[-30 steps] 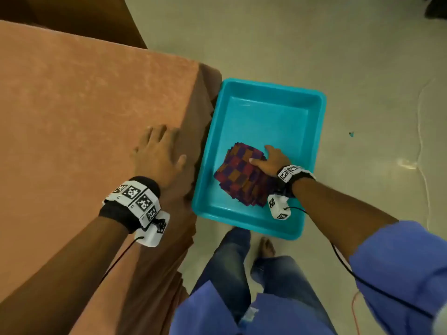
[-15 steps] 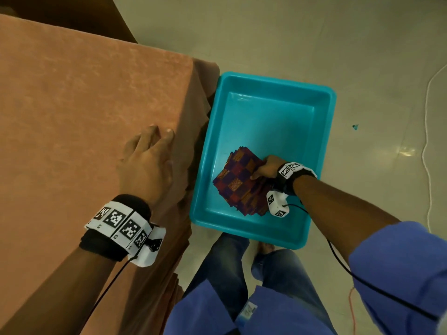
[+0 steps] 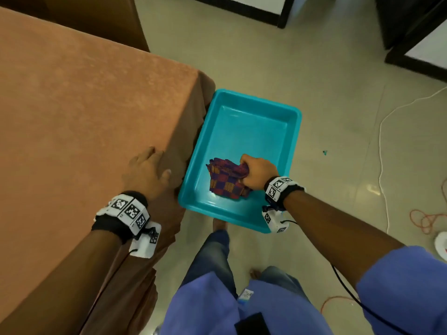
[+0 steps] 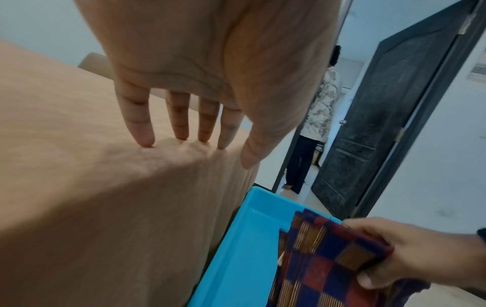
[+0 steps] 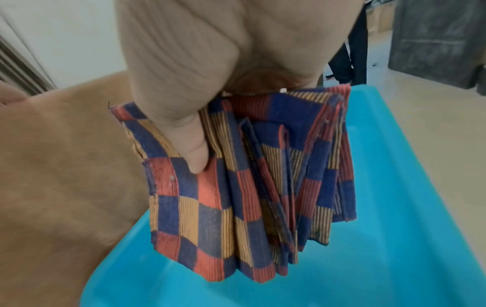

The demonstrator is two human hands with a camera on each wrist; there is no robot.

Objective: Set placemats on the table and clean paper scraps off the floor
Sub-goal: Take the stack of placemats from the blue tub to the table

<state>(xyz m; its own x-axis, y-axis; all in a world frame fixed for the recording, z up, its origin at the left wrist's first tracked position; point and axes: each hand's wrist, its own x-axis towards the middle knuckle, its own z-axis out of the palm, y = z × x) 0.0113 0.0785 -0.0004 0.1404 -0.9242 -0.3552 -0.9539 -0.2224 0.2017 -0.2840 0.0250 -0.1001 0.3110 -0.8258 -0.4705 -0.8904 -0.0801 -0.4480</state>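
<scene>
Gripping the folded placemats point(image 3: 226, 181) in a fist, the right hand point(image 3: 260, 174) has raised the stack off the teal tub's point(image 3: 278, 110) bottom; a second ago they lay flat. Left hand point(image 3: 145, 174) rests flat-fingered at the table's point(image 3: 84, 105) near-right edge. Laying comes next.

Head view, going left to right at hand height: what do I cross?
Table → left hand, flat at the table's edge → placemats in the tub → right hand gripping them → small scrap on the floor → white cable.
</scene>
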